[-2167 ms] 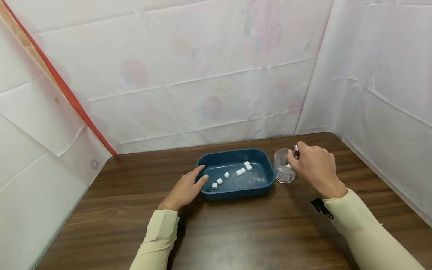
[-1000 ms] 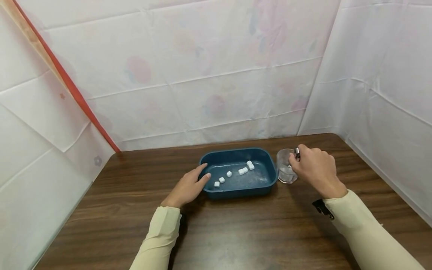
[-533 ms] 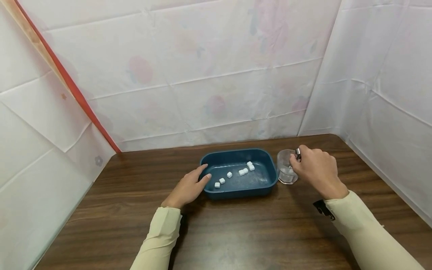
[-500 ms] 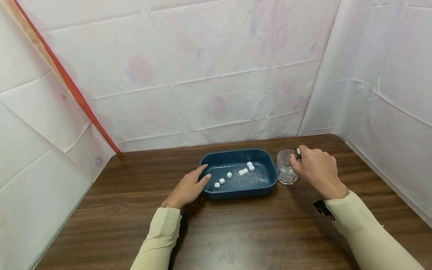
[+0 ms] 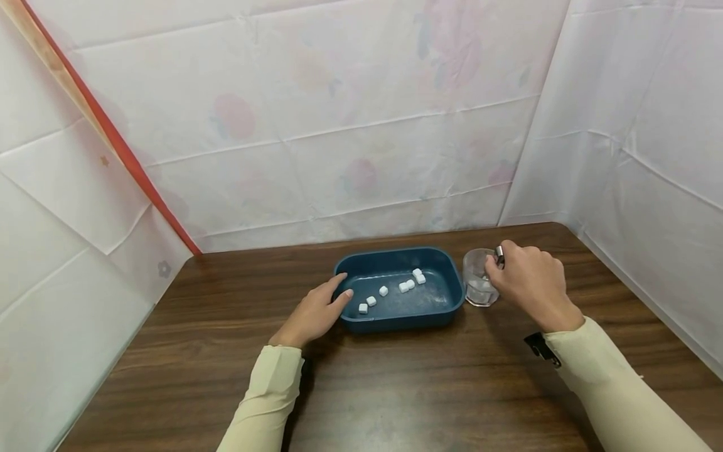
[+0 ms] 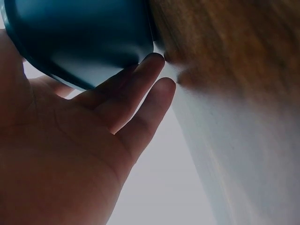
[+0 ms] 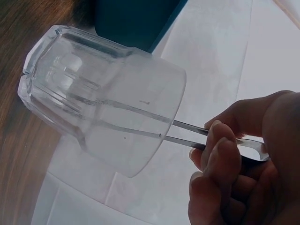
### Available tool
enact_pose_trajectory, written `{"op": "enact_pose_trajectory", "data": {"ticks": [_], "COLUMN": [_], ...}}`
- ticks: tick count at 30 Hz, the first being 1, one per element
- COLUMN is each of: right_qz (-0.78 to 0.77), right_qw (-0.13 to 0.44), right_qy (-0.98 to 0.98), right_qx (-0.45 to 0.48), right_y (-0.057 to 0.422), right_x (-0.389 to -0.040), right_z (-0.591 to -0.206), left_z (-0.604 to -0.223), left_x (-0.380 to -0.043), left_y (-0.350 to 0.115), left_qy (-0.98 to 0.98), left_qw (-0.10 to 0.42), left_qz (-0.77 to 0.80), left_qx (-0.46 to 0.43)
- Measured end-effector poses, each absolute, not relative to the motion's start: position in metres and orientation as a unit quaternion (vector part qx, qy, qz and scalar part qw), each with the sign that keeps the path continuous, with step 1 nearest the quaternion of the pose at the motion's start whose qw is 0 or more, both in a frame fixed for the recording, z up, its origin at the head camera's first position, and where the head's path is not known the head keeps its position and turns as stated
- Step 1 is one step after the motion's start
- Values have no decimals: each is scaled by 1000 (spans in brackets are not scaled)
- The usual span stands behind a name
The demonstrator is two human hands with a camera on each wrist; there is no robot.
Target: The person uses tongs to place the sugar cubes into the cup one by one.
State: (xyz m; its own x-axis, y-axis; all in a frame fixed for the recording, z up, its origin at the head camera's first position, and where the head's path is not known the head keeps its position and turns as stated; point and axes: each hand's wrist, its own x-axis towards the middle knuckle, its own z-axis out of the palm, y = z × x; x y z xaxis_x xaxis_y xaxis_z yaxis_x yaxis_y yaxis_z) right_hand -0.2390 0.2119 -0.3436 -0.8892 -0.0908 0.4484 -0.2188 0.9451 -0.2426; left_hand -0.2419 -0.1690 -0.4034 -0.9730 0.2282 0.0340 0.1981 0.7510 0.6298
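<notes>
My right hand (image 5: 530, 279) grips metal tweezers (image 7: 187, 132), its fingers curled round their bent end. Their two arms reach down through the mouth of a clear drinking glass (image 5: 476, 282). Inside its lower part, a pale shape (image 7: 70, 70) shows blurred through the wall. Left of the glass lies a dark blue rectangular tray (image 5: 398, 323) with several small white cubes (image 5: 384, 291) spread over its floor. My left hand (image 5: 313, 311) holds the tray's left end, thumb over the rim; in the left wrist view, fingers (image 6: 136, 89) lie along its outer wall.
Both things stand on a dark wood table (image 5: 390, 383), toward its back edge. A pale patterned sheet (image 5: 339, 125) hangs behind, and white sheets close off both sides. A red strip (image 5: 124, 154) runs down the left corner.
The tweezers have gone a little lower into the glass; the white cube seen between them earlier no longer shows plainly. The view has shifted slightly; the left hand stays on the tray.
</notes>
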Motion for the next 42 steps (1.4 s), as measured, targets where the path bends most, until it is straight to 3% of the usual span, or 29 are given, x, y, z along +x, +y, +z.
{"op": "enact_pose_trajectory", "data": {"ticks": [42], "right_qz": [149], "right_qw": [287], "right_qy": [-944], "right_qx": [72], "right_y": [210], "right_x": [-226], "right_z": [-326], "left_z": [-404], "left_x": [-241], "left_y": [-170], "left_qy": [935], "left_qw": [24], "left_qz": [335], "left_qx": [117]}}
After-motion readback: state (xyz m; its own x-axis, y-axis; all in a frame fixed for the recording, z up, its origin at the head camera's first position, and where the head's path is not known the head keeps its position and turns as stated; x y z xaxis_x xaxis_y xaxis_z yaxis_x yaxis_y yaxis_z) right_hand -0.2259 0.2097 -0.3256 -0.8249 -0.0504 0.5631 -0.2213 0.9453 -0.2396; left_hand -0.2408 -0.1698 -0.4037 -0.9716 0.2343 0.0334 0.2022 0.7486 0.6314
